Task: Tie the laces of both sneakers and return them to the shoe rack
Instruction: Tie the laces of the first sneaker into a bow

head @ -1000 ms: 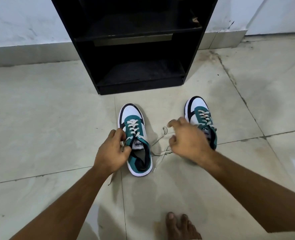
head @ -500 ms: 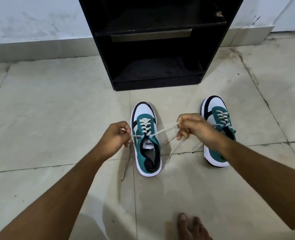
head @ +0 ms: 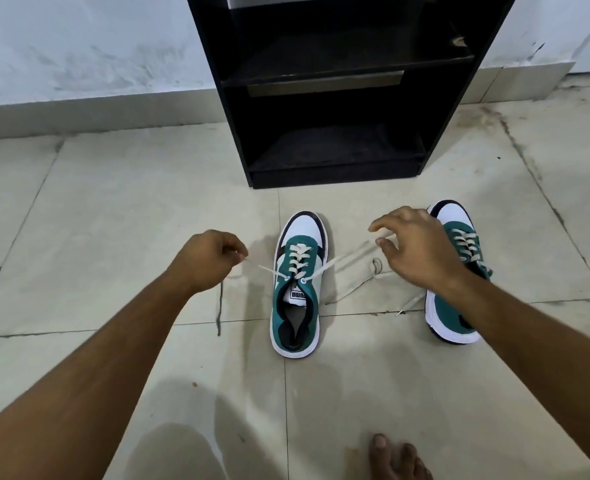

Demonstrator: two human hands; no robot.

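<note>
The left hand [head: 210,259] pinches one cream lace [head: 269,270] of the near green-and-white sneaker [head: 298,289]. The right hand [head: 414,247] is open, fingers spread above the other lace end [head: 352,259].

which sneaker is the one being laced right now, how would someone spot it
Find the black shoe rack against the wall; two teal-and-white sneakers sit on the floor tiles before it. The one being laced lies just in front of the rack's left corner, between the hands. Unlike its partly hidden neighbour, its laces are drawn out sideways, one end pinched in the left hand.
</note>
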